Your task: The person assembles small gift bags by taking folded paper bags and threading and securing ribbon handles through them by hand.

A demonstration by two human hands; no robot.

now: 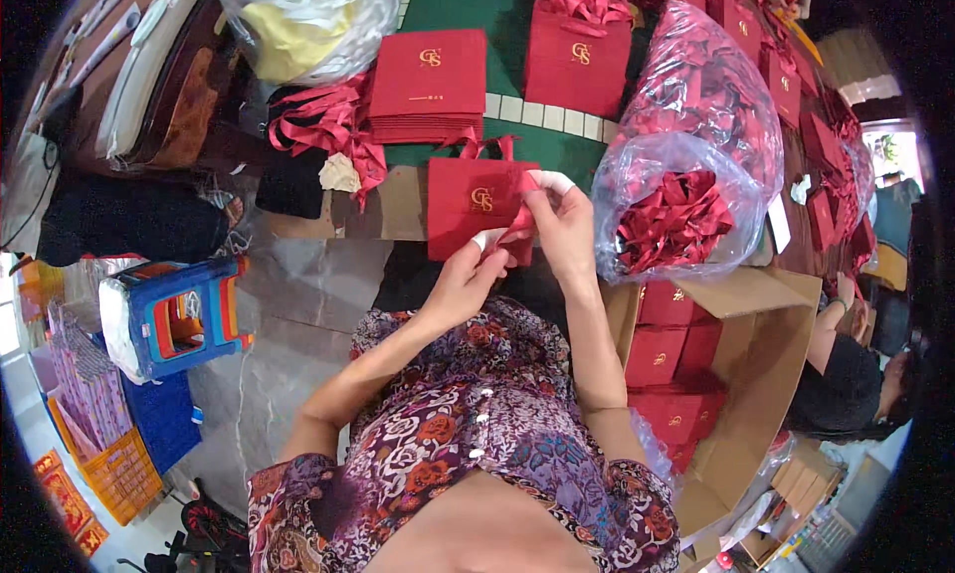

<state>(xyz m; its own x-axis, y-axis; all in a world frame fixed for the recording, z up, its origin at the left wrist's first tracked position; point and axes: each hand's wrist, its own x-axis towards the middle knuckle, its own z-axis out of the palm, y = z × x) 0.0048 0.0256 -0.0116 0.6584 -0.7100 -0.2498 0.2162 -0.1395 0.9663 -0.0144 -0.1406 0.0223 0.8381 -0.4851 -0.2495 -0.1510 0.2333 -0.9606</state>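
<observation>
A small red paper gift bag (460, 210) with a gold emblem lies at the table's near edge, its ribbon handle on the far side. Over its right part, my right hand (565, 220) pinches one end of a red ribbon (521, 218). The fingers of my left hand (472, 275) are closed on the ribbon's lower end, by the bag's bottom edge. White tape wraps fingertips on both hands. Just beyond stands a stack of flat red bags (430, 86), with a heap of loose red ribbons (323, 123) to its left.
A clear plastic sack of red ribbons (676, 220) bulges at my right. Below it, an open cardboard box (761, 374) holds red bags. More red bags (577, 76) lie farther back. Blue and orange plastic stools (174, 314) stand on the left. Another person (846, 374) sits at far right.
</observation>
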